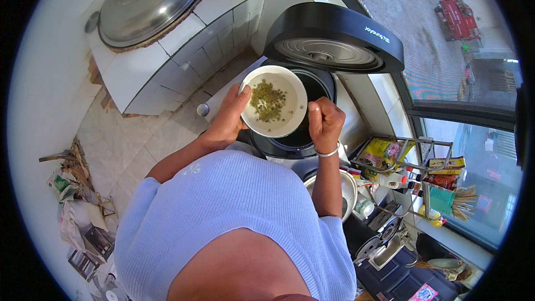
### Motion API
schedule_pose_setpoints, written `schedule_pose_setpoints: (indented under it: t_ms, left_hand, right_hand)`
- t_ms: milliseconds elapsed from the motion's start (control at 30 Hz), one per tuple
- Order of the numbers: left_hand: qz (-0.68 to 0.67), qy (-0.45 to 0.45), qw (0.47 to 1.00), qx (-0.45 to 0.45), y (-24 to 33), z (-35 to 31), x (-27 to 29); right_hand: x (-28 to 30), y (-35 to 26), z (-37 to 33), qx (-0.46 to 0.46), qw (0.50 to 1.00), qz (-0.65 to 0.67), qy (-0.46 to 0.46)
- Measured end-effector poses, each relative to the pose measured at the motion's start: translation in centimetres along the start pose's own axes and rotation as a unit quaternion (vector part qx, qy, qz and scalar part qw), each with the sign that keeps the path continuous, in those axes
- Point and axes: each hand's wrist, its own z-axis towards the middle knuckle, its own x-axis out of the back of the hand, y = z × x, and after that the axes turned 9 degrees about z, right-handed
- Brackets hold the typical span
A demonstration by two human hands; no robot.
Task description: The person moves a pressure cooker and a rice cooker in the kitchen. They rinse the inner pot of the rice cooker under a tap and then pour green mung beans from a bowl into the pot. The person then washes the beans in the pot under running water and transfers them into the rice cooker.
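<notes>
A round white bowl (249, 120) is tilted slightly over the dark cooker (315, 86). Small green beans (268, 102), which look like mung beans, lie in clear liquid in the bowl. My left hand (229, 114) grips the bowl's left side, its thumb over the rim. Just right of the bowl, my right hand (326, 124) is closed in a fist; whatever it may hold is hidden. A light bangle circles that wrist. The cooker's black hinged lid (334, 39) stands raised behind the bowl, which hides part of the cooker's opening.
A large metal domed lid (153, 8) covers a tiled stove at the far left. To my right, a wire rack (384, 159) holds packets and bottles. A metal basin (348, 192) sits beneath my right forearm. A window (462, 83) runs along the right side.
</notes>
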Motion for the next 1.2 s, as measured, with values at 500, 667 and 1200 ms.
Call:
schedule_pose_setpoints:
  t_ms: [500, 667, 1200]
  left_hand:
    - [-0.028, 0.014, 1.000, -0.003, 1.5, -1.1, -0.3]
    - [-0.028, 0.012, 0.999, -0.018, 1.6, -1.1, -0.5]
    - [0.006, 0.010, 1.000, -0.022, 0.3, -1.1, 0.3]
  right_hand:
    - [-2.7, 4.4, -2.7, -0.057, 0.992, -0.109, 0.008]
    - [-3.3, 6.5, -3.0, 0.036, 0.972, -0.196, -0.125]
    - [-5.2, -4.1, 2.3, 0.121, 0.976, -0.106, -0.150]
